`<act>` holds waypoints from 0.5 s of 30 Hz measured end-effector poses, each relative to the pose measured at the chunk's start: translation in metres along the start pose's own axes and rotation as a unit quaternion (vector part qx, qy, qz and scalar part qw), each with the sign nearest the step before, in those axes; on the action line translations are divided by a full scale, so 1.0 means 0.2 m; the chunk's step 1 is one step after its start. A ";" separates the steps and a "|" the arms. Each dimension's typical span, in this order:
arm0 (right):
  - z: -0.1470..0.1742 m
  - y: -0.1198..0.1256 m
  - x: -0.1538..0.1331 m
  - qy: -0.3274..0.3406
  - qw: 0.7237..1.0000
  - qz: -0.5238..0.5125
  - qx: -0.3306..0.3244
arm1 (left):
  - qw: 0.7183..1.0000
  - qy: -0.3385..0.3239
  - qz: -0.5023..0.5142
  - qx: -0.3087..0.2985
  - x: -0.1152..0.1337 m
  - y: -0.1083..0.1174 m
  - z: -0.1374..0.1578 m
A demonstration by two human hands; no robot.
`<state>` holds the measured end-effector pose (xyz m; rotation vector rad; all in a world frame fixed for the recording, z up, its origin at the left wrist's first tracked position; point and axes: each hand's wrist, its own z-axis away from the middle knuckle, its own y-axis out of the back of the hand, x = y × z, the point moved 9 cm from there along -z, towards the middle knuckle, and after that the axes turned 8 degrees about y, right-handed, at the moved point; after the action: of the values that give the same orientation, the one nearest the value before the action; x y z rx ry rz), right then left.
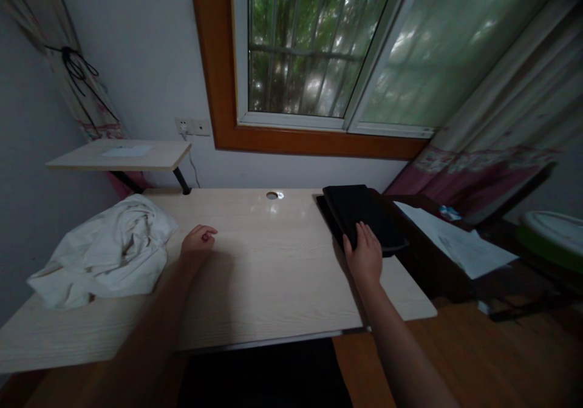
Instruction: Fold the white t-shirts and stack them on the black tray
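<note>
On the right side of the pale wooden desk point(273, 274) lies a flat black folder-like case point(364, 204), with a second black layer showing beneath its left edge. My right hand point(365, 253) rests on the near part of this case, fingers stretched out flat and thumb spread at its left edge. Over the left-middle of the desktop is my left hand point(198, 241), its fingers curled in and nothing visible in them. A crumpled white cloth point(113, 250) is heaped just left of that hand, apart from it.
A small raised shelf point(122, 156) on black legs stands at the back left, with a paper on it. The desktop has a round cable hole point(272, 195) near the wall. Right of the desk, white papers point(455, 238) lie on a dark surface. A window point(319, 44) is ahead.
</note>
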<state>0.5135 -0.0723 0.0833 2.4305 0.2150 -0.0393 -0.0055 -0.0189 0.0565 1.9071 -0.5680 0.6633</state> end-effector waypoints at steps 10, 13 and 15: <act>0.02 0.01 0.04 0.005 0.999 -0.012 0.031 | 1.000 0.001 0.027 -0.011 -0.03 0.00 0.00; 0.02 0.01 0.03 0.025 1.000 0.006 0.013 | 0.999 0.009 0.038 -0.020 -0.04 -0.01 -0.01; 0.01 0.02 0.02 0.036 0.999 0.019 0.002 | 0.999 0.008 0.047 -0.025 -0.04 -0.03 -0.01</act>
<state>0.5180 -0.0754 0.0832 2.4405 0.2022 0.0645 -0.0081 -0.0149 0.0484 1.8362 -0.6601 0.7178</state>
